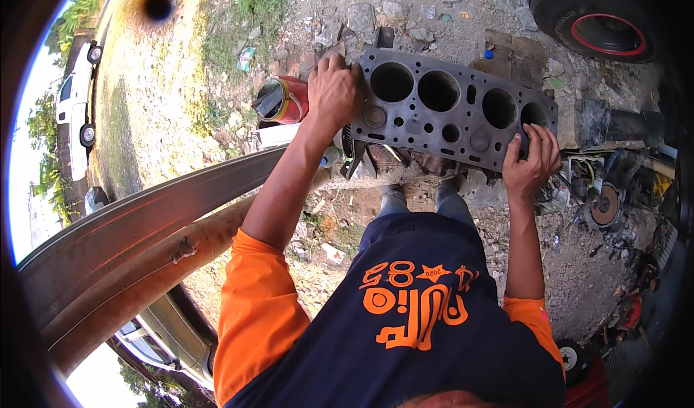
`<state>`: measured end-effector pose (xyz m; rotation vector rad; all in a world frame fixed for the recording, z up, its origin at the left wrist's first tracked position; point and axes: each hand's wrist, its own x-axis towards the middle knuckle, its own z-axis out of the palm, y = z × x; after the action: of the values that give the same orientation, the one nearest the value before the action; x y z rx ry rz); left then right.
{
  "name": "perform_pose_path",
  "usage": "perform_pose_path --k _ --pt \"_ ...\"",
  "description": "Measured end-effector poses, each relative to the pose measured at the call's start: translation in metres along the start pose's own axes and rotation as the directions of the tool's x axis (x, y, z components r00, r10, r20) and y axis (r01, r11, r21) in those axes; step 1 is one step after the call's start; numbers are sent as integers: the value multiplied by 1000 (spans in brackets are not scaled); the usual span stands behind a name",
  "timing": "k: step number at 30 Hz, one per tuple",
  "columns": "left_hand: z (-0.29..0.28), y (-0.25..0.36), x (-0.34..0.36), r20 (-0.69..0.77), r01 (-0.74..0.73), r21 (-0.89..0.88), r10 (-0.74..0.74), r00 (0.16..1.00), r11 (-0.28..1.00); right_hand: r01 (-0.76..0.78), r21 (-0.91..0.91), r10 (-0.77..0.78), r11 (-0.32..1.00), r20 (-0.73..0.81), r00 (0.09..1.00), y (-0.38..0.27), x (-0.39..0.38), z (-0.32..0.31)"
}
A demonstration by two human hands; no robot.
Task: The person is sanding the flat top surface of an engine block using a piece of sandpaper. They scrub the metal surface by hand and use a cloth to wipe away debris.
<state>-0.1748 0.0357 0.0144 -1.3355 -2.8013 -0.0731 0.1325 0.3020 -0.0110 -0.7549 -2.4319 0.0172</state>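
Observation:
A grey engine block [426, 116] lies in front of me, its flat top face up, with several round cylinder bores and smaller holes in it. My left hand [335, 90] grips the block's left end, fingers curled over the edge and partly hidden. At the near right corner, my right hand [533, 158] holds the block, its fingers bent over the top face beside the last bore and the thumb on the edge. What supports the block underneath is mostly hidden.
A red bucket [295, 98] with dark contents stands left of the block. Metal beams [166, 205] cross at left. A tyre with a red-edged rim [609, 35] lies far right. Scrap parts, including a round disc [606, 205], crowd the right side. Stones litter the ground.

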Motion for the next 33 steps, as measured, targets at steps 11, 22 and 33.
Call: perform_pose_path --k 11,22,33 --pt "1 2 4 55 38 1 -38 998 999 -13 3 13 1000 -12 1000 1 2 1" --pt "-17 18 -42 101 112 -41 -108 989 993 -19 -7 18 1000 -27 999 1 2 1" --pt "-4 3 -14 81 75 -2 -75 994 997 0 4 0 1000 -18 1000 3 0 2"
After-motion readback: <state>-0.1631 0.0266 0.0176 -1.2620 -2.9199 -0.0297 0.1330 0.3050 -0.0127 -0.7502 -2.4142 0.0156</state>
